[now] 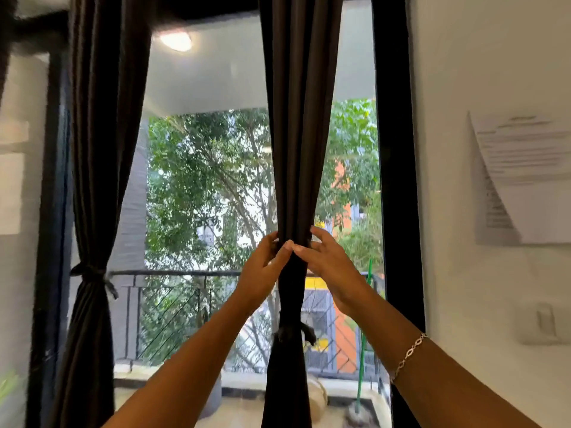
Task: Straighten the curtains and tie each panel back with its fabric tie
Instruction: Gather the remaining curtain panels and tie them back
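Note:
Two dark brown curtain panels hang before a tall window. The left panel [102, 134] is cinched by its fabric tie [91, 273] at mid height. The right panel [301, 118] is gathered into a narrow column, with its tie [295, 333] knotted lower down. My left hand [265, 267] wraps the gathered right panel from its left side, fingers curled behind the fabric and thumb in front. My right hand [327, 257] grips the same spot from the right, thumb meeting the left thumb on the front of the cloth.
A black window frame [397, 180] borders the glass on the right. Beyond it, a white wall carries a curling paper notice [522, 177] and a switch [543, 325]. Outside, a balcony railing [185, 273] and trees show.

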